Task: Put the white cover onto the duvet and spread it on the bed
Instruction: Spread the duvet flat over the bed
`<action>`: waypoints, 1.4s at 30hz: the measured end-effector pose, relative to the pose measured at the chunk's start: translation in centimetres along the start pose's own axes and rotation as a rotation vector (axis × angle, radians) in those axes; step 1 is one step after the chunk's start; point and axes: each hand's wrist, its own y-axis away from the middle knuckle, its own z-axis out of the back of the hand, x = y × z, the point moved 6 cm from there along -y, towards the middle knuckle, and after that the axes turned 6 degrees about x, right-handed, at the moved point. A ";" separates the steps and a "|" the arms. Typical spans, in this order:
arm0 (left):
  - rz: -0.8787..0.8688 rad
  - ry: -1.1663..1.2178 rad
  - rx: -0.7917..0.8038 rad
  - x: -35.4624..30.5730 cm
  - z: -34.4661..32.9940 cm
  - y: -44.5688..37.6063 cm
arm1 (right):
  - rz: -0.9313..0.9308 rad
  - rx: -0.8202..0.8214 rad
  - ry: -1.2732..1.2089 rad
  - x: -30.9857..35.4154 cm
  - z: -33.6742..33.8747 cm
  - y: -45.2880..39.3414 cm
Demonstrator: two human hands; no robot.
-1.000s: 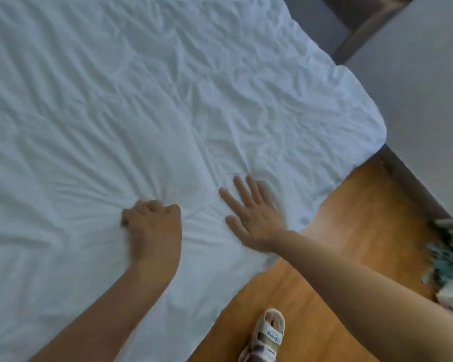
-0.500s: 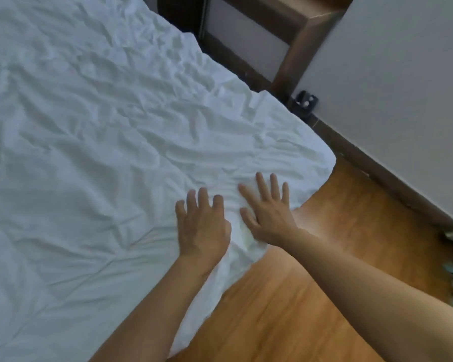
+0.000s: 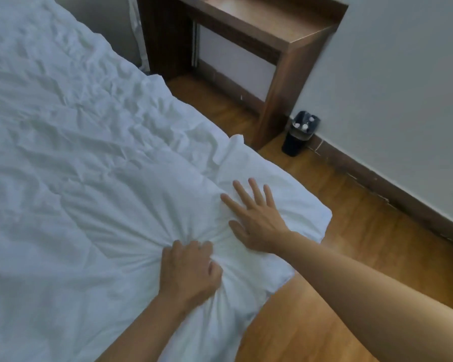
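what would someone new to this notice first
The rumpled white duvet fills the left of the view, its corner hanging over the wooden floor. Near that corner the left hand bunches a fistful of fabric, creases fanning out from it, while the right hand lies flat beside it. Beyond, a dark wooden desk stands against the wall with a small black bin next to it.

Left hand (image 3: 188, 273) clenches a bunch of the white cover (image 3: 94, 178), fingers curled; right hand (image 3: 255, 218) lies flat just beside it, fingers spread.
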 end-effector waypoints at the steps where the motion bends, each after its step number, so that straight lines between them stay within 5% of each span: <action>1: 0.006 0.068 -0.068 -0.5 2.3 -2.9 | -0.004 -0.013 -0.010 -0.6 0.7 -2.3; 4: 0.053 0.150 -0.316 -0.1 7.1 -12.6 | -0.096 0.050 -0.065 -4.5 -0.4 -7.1; 9: 0.151 -0.024 -0.025 -1.1 4.3 -23.7 | -0.201 0.087 -0.174 -9.9 -2.0 -9.2; 12: 0.112 0.099 -0.189 -2.1 8.8 -27.7 | -0.211 0.112 -0.207 -10.5 -2.1 -9.3; 15: 0.409 0.227 -0.350 1.6 11.9 -31.9 | -0.202 0.079 -0.179 -10.4 -2.7 -8.5; 17: 0.534 0.253 -0.247 3.3 10.6 -34.2 | -0.173 0.038 -0.165 -10.6 -3.0 -8.6; 20: 0.501 0.176 -0.149 2.8 8.1 -36.1 | -0.068 -0.104 -0.090 -9.8 -3.2 -11.4; 25: 0.566 0.097 -0.190 2.7 7.6 -36.3 | 0.311 -0.296 -0.360 -10.8 2.8 -20.1; 31: 0.610 0.008 -0.252 2.6 6.1 -36.6 | 0.557 0.002 -0.357 -12.0 11.8 -36.6; 37: 0.625 -0.100 -0.321 2.8 5.6 -37.1 | 0.906 0.201 -0.062 -9.0 14.2 -45.0; 42: 0.626 -0.054 -0.303 3.5 5.0 -37.0 | 0.995 0.055 0.166 -2.6 15.2 -53.9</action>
